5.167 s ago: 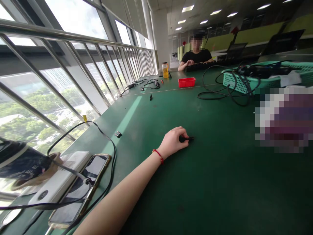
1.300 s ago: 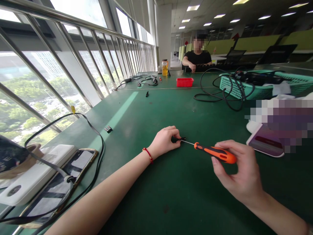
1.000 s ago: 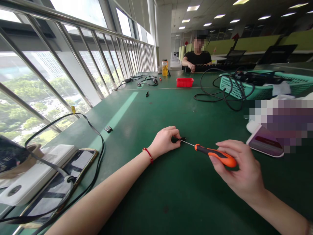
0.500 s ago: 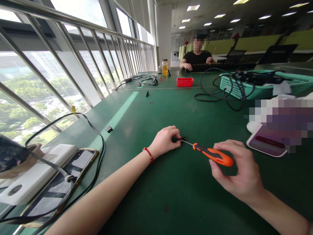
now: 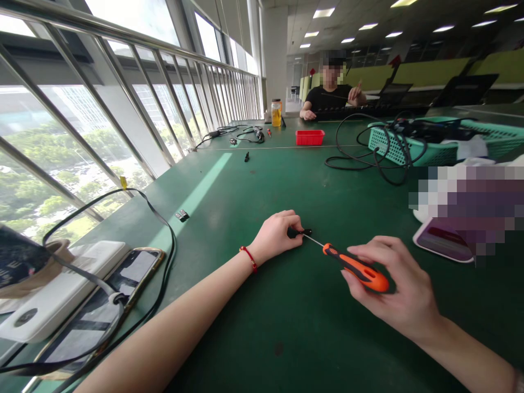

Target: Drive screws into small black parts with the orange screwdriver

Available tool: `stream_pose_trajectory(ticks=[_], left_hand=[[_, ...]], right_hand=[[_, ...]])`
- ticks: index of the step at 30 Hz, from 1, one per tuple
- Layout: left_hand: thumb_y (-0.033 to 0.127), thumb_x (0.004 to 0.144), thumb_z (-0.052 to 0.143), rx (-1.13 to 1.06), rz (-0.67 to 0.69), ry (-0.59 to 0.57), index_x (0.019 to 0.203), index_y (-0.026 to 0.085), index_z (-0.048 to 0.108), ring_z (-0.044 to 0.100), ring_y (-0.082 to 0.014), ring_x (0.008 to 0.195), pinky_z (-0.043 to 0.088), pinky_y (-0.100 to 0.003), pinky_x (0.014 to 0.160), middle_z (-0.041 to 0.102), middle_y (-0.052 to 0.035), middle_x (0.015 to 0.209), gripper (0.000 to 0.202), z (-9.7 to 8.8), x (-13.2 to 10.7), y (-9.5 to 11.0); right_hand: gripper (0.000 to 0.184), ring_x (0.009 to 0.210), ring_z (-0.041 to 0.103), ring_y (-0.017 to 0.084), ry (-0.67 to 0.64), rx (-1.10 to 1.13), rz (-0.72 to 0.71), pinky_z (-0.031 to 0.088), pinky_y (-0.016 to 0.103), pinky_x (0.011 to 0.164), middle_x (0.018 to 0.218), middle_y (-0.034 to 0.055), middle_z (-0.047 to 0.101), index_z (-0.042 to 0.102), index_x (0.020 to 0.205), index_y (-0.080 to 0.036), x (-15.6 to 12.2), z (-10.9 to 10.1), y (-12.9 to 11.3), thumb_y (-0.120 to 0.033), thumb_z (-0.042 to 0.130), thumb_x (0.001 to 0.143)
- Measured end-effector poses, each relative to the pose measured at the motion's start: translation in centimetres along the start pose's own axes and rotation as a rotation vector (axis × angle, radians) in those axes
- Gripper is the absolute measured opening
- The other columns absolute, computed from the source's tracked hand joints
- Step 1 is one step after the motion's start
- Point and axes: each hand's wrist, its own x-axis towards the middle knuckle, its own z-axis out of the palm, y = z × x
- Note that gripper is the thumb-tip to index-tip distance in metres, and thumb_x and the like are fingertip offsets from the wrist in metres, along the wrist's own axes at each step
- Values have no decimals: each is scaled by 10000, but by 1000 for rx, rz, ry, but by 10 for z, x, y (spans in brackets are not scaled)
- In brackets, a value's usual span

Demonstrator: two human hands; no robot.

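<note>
My left hand [image 5: 277, 234] rests on the green table [image 5: 327, 185], fingers pinched round a small black part [image 5: 301, 232] that it holds down. A red cord circles that wrist. My right hand [image 5: 395, 286] grips an orange-and-black screwdriver [image 5: 354, 267] by the handle. The thin metal shaft runs up-left and its tip meets the black part at my left fingertips.
A white power bank [image 5: 61, 297] and a phone [image 5: 102, 308] with black cables lie near left. A small metal clip [image 5: 180, 215] sits beside them. A pink phone [image 5: 444, 243] lies right. Farther off: teal basket [image 5: 393, 144] with cables, red tray [image 5: 310, 137], yellow jar [image 5: 276, 113], and a seated person [image 5: 333, 93].
My right hand came in with the screwdriver and set its tip on the part. In the last second the handle dropped slightly lower. The far person raised a hand.
</note>
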Motion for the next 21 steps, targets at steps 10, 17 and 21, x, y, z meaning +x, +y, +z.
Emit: stream_pose_trajectory(ticks=[10, 17, 21], left_hand=[[183, 716, 581, 3, -5, -2, 719, 182, 569, 566, -147, 783, 437, -243, 678, 589, -2, 807, 13, 0, 0, -1], [180, 713, 592, 2, -1, -3, 717, 180, 574, 569, -140, 771, 445, -241, 677, 592, 4, 800, 19, 0, 0, 0], [173, 709, 590, 1, -2, 3, 709, 179, 566, 566, -140, 768, 439, -239, 674, 587, 3, 795, 24, -1, 0, 0]], right_hand=[[420, 782, 634, 176, 22, 18, -47, 524, 379, 757, 840, 22, 646, 509, 1127, -219, 1, 0, -2, -100, 650, 750], [191, 558, 563, 109, -127, 19, -17, 482, 392, 780, 692, -35, 640, 578, 989, -221, 1, -1, -3, -209, 633, 806], [372, 714, 623, 160, -91, -1, -36, 503, 413, 814, 833, 20, 664, 539, 1136, -203, 0, 0, -5, -137, 606, 776]])
